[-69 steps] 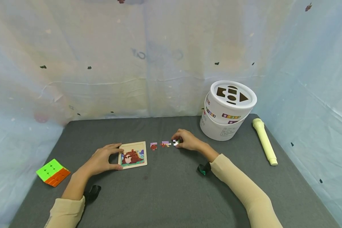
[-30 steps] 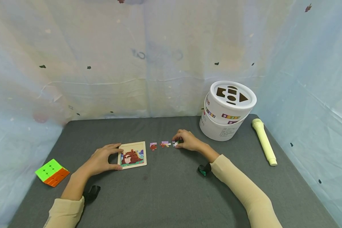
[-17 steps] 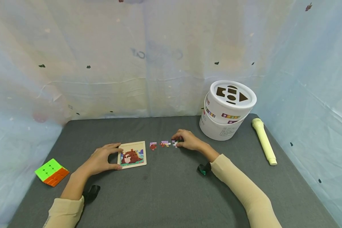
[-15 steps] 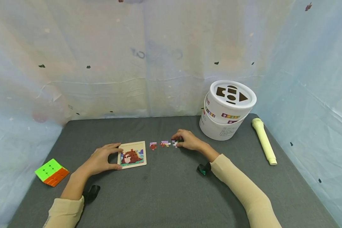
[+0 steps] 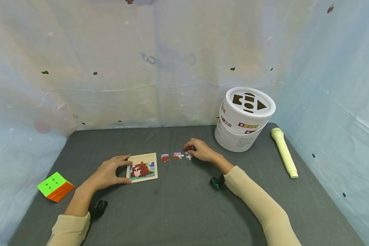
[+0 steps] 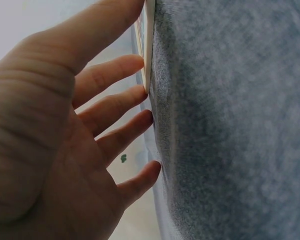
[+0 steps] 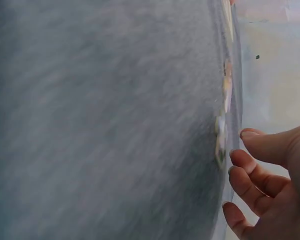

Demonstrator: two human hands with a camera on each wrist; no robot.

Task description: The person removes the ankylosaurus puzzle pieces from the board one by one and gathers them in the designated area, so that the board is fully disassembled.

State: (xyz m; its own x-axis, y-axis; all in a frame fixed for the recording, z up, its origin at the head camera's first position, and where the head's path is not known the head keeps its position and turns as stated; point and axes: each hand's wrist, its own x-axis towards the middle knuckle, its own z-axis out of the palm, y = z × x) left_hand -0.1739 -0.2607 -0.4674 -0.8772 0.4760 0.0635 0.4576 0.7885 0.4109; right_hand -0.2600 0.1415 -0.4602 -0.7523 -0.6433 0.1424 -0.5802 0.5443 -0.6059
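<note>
A small wooden puzzle frame (image 5: pixel 142 157) with a brown dinosaur picture lies left of the middle on the grey table. My left hand (image 5: pixel 111 172) touches its left side, fingers extended and spread, the thumb at the near corner. To the right of the frame, three puzzle pieces lie in a row: a left piece (image 5: pixel 164 158), a middle piece (image 5: pixel 178 155) and a right piece (image 5: pixel 188 156). My right hand (image 5: pixel 202 150) hovers just above the right piece, partly covering it. In the right wrist view, the thumb and fingers are relaxed and apart from the puzzle piece (image 7: pixel 220 142).
A green and orange puzzle cube (image 5: pixel 55 187) sits at the left edge. Behind my right hand stands a white lidded bucket (image 5: pixel 244 119) with shaped holes. A pale yellow microphone-shaped stick (image 5: pixel 284 152) lies at the right. Pale sheeting (image 5: pixel 187 61) surrounds the table.
My right hand has set the right puzzle piece flat, let go of it and risen slightly. My left hand stays at the frame.
</note>
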